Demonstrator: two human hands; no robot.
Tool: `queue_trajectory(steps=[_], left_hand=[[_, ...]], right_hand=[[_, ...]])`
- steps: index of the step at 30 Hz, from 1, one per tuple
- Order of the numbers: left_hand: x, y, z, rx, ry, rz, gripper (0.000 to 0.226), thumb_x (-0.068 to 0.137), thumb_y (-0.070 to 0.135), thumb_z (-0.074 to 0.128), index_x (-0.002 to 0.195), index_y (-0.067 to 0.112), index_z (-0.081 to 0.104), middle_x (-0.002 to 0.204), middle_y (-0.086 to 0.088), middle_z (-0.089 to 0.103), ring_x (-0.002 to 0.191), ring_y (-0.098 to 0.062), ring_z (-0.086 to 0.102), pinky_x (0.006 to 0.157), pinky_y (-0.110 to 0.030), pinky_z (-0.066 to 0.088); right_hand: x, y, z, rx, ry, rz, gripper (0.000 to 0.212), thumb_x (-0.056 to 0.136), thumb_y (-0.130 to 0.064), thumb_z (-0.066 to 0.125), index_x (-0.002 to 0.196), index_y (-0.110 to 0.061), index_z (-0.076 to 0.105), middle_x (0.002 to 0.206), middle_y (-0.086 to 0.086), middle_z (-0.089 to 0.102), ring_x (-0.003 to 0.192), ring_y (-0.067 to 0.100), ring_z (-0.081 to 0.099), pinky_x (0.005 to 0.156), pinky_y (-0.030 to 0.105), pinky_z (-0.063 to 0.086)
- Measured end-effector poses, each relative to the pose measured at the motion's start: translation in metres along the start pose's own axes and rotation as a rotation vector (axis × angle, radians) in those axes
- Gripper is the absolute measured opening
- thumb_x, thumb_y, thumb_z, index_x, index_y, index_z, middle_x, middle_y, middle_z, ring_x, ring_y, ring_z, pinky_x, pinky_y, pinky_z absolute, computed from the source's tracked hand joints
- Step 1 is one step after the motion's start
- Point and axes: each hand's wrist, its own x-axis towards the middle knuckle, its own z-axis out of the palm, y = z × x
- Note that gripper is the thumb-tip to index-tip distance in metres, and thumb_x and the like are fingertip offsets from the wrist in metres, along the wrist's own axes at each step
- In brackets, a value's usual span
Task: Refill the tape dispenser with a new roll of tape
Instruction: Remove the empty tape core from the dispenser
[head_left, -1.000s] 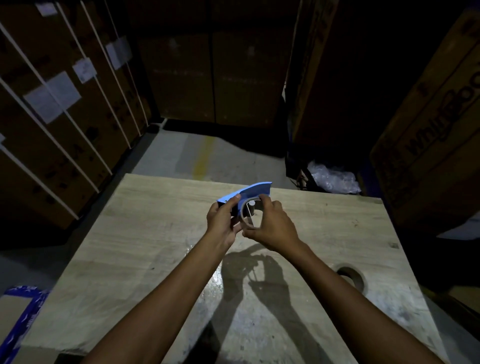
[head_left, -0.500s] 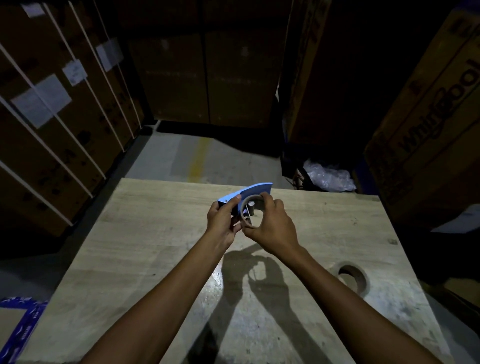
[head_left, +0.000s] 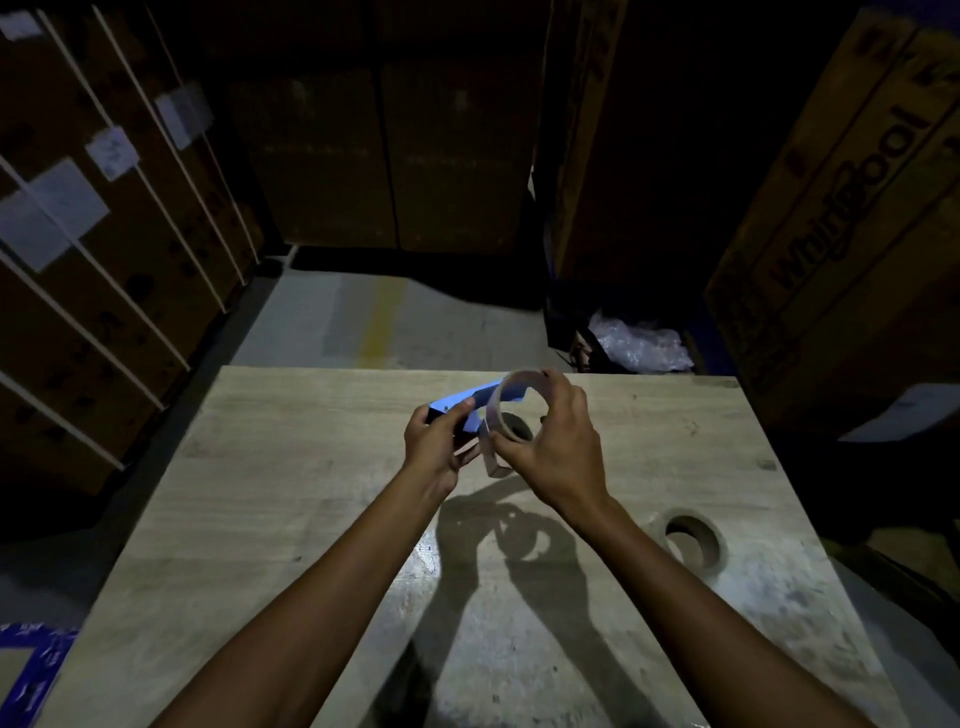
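Observation:
A blue tape dispenser (head_left: 470, 399) is held above the wooden table (head_left: 291, 467) near its far edge, with my left hand (head_left: 435, 447) gripping its left end. My right hand (head_left: 553, 447) pinches a thin, pale cardboard ring (head_left: 511, 387), an almost bare tape core, which is tilted and partly off the dispenser's dark hub (head_left: 514, 423). A brown roll of tape (head_left: 693, 543) lies flat on the table at the right, apart from both hands.
Tall cardboard boxes stand at the left (head_left: 104, 234), behind (head_left: 389, 156) and at the right (head_left: 857, 208) of the table. A crumpled plastic bag (head_left: 641, 343) lies on the floor beyond the far edge. Blue-printed cardboard (head_left: 31, 670) shows at the lower left.
My right hand has pulled the pale ring up and out from the dispenser's hub; before, the ring sat around the hub. My left hand keeps its hold on the dispenser.

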Motion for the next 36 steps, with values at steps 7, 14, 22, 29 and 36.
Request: queue_trajectory(steps=[7, 14, 22, 29, 36], left_hand=[[0.002, -0.015, -0.005, -0.097, 0.034, -0.07, 0.026, 0.088, 0.009, 0.072, 0.109, 0.01, 0.057, 0.097, -0.011, 0.064, 0.094, -0.038, 0.067, 0.075, -0.049, 0.059], [0.006, -0.028, -0.009, -0.121, 0.097, -0.106, 0.02, 0.087, 0.011, 0.073, 0.099, 0.013, 0.058, 0.096, -0.012, 0.063, 0.084, -0.034, 0.065, 0.078, -0.051, 0.058], [0.006, -0.036, -0.008, -0.11, 0.136, -0.071, 0.028, 0.091, 0.02, 0.07, 0.115, 0.013, 0.059, 0.112, -0.013, 0.061, 0.095, -0.036, 0.066, 0.074, -0.047, 0.058], [0.01, -0.043, -0.016, -0.11, 0.18, -0.072, 0.029, 0.091, 0.018, 0.07, 0.117, 0.013, 0.058, 0.12, -0.014, 0.061, 0.101, -0.037, 0.067, 0.073, -0.046, 0.057], [0.01, -0.047, -0.023, -0.094, 0.19, -0.07, 0.024, 0.091, 0.016, 0.069, 0.113, 0.012, 0.058, 0.115, -0.013, 0.06, 0.1, -0.037, 0.067, 0.072, -0.046, 0.058]], right_hand=[[-0.001, 0.06, -0.003, -0.015, 0.003, 0.222, 0.094, 0.069, -0.043, 0.081, 0.145, -0.022, 0.03, 0.135, 0.008, 0.044, 0.112, 0.024, 0.055, 0.082, 0.032, 0.048], [0.008, 0.131, 0.004, -0.076, -0.058, 0.396, 0.096, 0.07, -0.03, 0.084, 0.146, -0.027, 0.026, 0.136, 0.016, 0.037, 0.102, 0.036, 0.062, 0.087, 0.039, 0.053], [0.019, 0.181, 0.024, -0.247, -0.231, 0.446, 0.103, 0.069, -0.046, 0.082, 0.151, -0.024, 0.023, 0.129, 0.017, 0.05, 0.105, 0.037, 0.062, 0.085, 0.039, 0.052], [0.022, 0.209, 0.044, -0.22, -0.309, 0.456, 0.088, 0.072, -0.043, 0.079, 0.143, -0.028, 0.029, 0.13, 0.014, 0.048, 0.095, 0.031, 0.064, 0.081, 0.04, 0.058], [0.016, 0.22, 0.05, -0.271, -0.383, 0.472, 0.097, 0.081, -0.033, 0.076, 0.154, -0.023, 0.013, 0.138, 0.022, 0.036, 0.101, 0.04, 0.063, 0.09, 0.042, 0.053]])
